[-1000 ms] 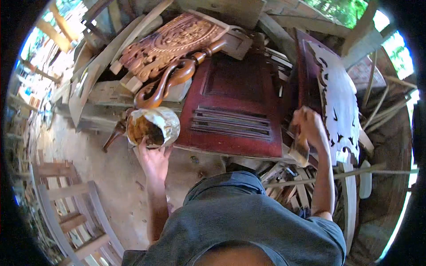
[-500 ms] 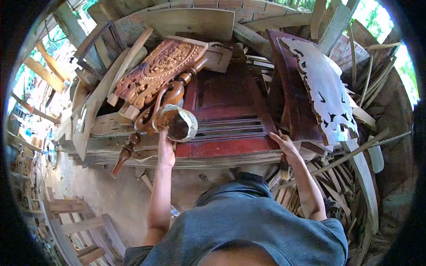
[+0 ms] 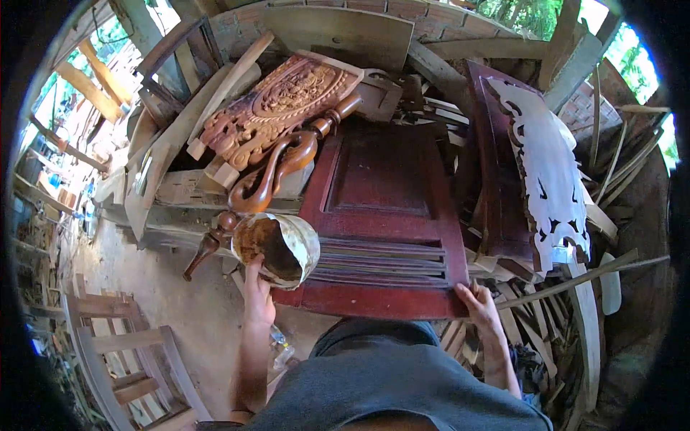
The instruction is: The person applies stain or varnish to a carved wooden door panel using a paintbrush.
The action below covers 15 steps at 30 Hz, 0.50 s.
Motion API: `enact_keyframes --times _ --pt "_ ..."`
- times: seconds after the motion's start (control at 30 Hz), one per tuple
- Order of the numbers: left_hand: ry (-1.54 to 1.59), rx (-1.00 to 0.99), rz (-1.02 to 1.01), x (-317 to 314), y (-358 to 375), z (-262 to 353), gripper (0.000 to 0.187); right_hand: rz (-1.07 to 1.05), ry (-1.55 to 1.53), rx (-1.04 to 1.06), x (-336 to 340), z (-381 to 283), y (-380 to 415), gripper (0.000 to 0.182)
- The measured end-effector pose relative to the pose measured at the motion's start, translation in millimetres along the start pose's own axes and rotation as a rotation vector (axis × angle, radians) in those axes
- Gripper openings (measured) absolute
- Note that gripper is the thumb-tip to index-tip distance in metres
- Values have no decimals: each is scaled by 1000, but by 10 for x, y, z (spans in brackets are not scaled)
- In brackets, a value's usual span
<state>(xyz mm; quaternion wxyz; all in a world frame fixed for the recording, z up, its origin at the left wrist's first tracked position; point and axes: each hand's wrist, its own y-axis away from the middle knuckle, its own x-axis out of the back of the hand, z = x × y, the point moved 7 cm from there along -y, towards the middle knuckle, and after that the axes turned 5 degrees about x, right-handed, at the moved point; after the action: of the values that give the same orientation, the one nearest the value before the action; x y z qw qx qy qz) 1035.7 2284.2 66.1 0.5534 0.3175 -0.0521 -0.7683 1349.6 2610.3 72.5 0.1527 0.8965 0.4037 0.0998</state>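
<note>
A dark red panelled board (image 3: 388, 179) with slats near its front edge lies between my arms, its front edge close to my body. At its front right corner, my right hand (image 3: 478, 302) grips the edge. My left hand (image 3: 260, 294) is closed on the rim of a stained whitish bowl (image 3: 305, 241), with the thumb inside it, beside the board's front left corner. Behind the bowl lie a curved, varnished wooden piece (image 3: 287, 161) and a carved wooden panel (image 3: 287, 100).
A pale cut-out board (image 3: 550, 169) rests on another dark red panel (image 3: 496, 179) at the right. Wood scraps (image 3: 539, 323) lie below it. A slatted wooden frame (image 3: 136, 359) stands on the floor at the lower left.
The red board has come toward my body, its front edge now past the bench edge. Both hands and the bowl have moved closer to me with it.
</note>
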Motion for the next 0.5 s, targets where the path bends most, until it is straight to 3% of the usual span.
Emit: enact_keyframes --times 0.2,0.23,0.4,0.5 --pt "-6 -14 117 237 192 -65 51 13 38 -99 -72 266 324 23" --pt "-16 -13 103 286 243 -75 51 49 -69 -64 -166 250 379 23" --pt "-58 -13 193 811 293 -443 51 32 51 -93 -233 513 551 24" --pt "-70 -27 125 926 349 -509 49 17 93 -117 -251 620 609 26"
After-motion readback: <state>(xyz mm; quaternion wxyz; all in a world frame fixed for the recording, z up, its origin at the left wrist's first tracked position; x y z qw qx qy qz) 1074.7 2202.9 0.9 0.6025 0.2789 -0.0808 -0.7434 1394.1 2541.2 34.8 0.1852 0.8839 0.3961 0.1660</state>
